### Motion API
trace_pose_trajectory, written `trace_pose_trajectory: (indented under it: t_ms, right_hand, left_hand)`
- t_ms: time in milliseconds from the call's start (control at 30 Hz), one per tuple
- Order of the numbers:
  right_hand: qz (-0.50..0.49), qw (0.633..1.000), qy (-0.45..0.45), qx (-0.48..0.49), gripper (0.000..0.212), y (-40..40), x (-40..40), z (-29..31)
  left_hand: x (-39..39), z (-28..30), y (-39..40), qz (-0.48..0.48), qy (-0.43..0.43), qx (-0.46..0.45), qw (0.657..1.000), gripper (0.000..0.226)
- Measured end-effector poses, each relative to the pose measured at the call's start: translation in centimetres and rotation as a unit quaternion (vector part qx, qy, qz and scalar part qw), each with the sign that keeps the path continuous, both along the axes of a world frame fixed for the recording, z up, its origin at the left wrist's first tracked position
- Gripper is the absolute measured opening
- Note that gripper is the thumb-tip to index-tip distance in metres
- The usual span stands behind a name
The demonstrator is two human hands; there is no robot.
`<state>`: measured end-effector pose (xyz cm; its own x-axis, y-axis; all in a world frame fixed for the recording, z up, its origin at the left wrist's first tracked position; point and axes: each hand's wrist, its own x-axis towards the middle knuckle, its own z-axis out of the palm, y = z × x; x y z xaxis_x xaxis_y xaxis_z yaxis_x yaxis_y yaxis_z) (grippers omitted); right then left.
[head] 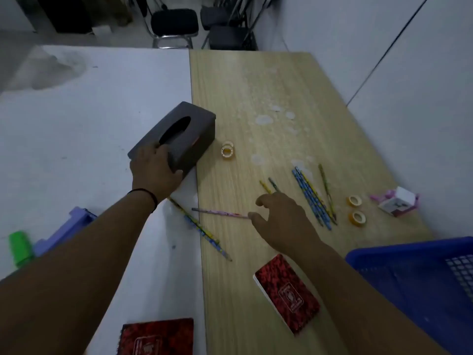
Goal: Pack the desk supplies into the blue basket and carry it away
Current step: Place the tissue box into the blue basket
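Nearest us, two notebooks (286, 295) lie unpacked; the basket (399, 272) at lower right shows nothing inside where visible. Our right hand (279, 213) hovers with loosely spread fingers over a pink pencil (220, 213), holding nothing. Our left hand (153, 170) grips the tissue box (176, 134). Farther out, pencils (313, 198) and tape rolls (355, 208) remain on the surface (268, 85). We judge packing barely begun.
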<state>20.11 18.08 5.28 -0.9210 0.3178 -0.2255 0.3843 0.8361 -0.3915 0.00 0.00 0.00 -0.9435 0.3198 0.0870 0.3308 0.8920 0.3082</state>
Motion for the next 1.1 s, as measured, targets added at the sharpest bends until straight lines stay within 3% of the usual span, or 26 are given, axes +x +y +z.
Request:
trace_pose_trajectory:
  t_ms: [133, 433, 767, 933, 1100]
  right_hand:
    - [-0.002, 1.000, -0.010, -0.010, 0.040, 0.3, -0.4, -1.0]
    - [-0.033, 0.999, -0.010, -0.038, 0.041, 1.6, 0.5, -1.8]
    - [-0.072, 0.994, 0.042, -0.064, 0.039, 3.3, 5.7, 1.3]
    - [-0.122, 0.989, 0.075, -0.047, 0.036, 5.0, 10.7, 3.6]
    - [-0.170, 0.981, 0.091, -0.033, 0.038, 6.9, 16.6, 5.2]
  left_hand:
    - [-1.6, -1.1, 0.8, -0.046, 0.012, -0.052, 0.998, 0.068]
    - [-2.7, -1.4, 2.6, -0.024, 0.041, -0.046, 0.998, 0.037]
    - [1.6, 2.2, 5.0, -0.030, 0.092, 0.056, 0.994, 0.038]
    - [8.4, 6.3, 8.5, -0.083, 0.073, 0.139, 0.984, 0.051]
    - [16.4, 9.2, 12.1, -0.110, 0.032, 0.215, 0.970, 0.048]
